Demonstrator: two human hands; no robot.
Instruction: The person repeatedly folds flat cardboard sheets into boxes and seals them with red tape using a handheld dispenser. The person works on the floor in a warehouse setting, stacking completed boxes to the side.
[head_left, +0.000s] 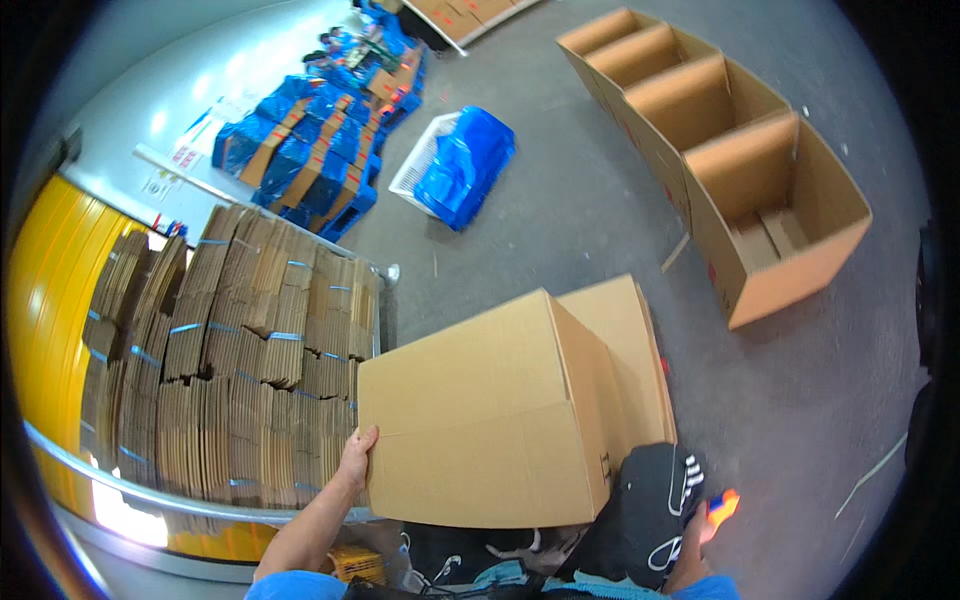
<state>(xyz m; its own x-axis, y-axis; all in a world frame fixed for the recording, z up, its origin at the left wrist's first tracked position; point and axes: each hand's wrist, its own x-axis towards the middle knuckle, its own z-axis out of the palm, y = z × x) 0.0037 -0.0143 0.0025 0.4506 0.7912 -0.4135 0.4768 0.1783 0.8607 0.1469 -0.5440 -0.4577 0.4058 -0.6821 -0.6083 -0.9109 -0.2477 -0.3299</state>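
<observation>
A cardboard box (472, 420) lies before me with its closed flaps facing up. My left hand (358, 454) holds its left edge, thumb on top. A stack of flat cardboard (622, 315) is behind and to the right of the box. At the lower right, beside my dark trousers, my right hand (697, 529) is closed around an orange and blue handheld tool (721, 508), whose exact kind I cannot tell. Most of that hand's fingers are hidden.
Bundled flat cartons (247, 360) fill a metal-railed cart at left. Open cardboard boxes (780, 195) stand in a row at upper right. A white basket (420, 161) with blue plastic sits on the floor. Wrapped goods on a blue pallet (352, 214) stand behind.
</observation>
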